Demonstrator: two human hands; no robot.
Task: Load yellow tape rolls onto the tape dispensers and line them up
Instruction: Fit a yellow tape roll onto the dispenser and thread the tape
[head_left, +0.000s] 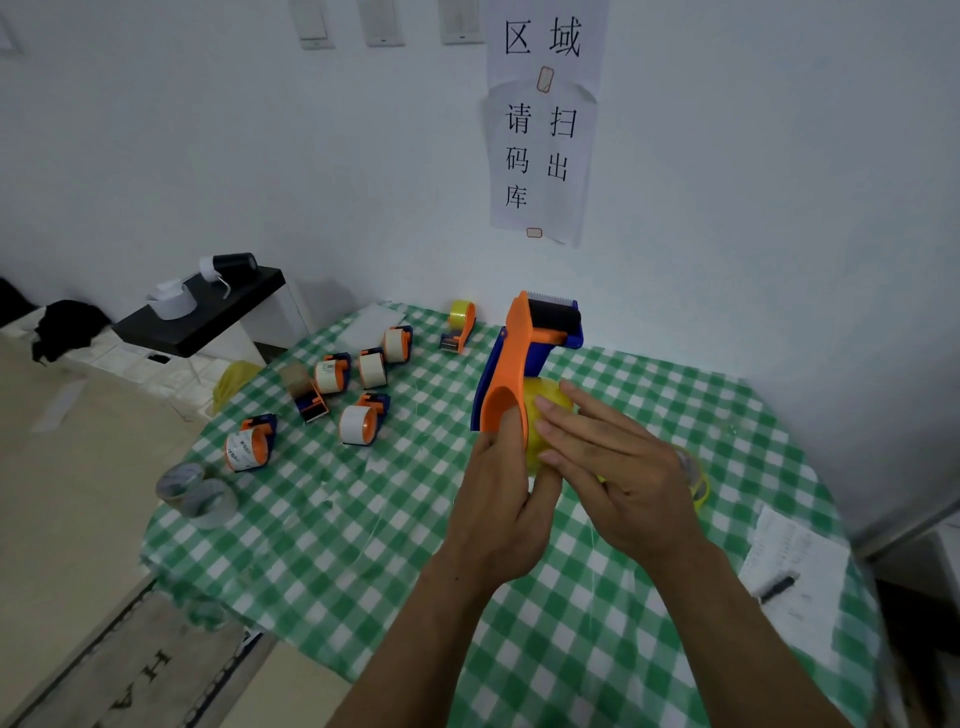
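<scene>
- L hand (498, 499) clamped round handle of orange/blue dispenser (524, 343), held upright over counter (363, 545).
- R hand (623, 467) fingers straight, pressing yellow roll (540, 410) against dispenser's side.
- Loaded yellow dispenser (461, 325) stands at counter's back.

Your left hand (498, 499) is raised, its back toward you, fingers curled round the tape dispenser (519, 353) handle. Your right hand (618, 462) is just beside it, fingers straight, pressing flat on the yellow tape roll (543, 410). Both forearms are bare.
</scene>
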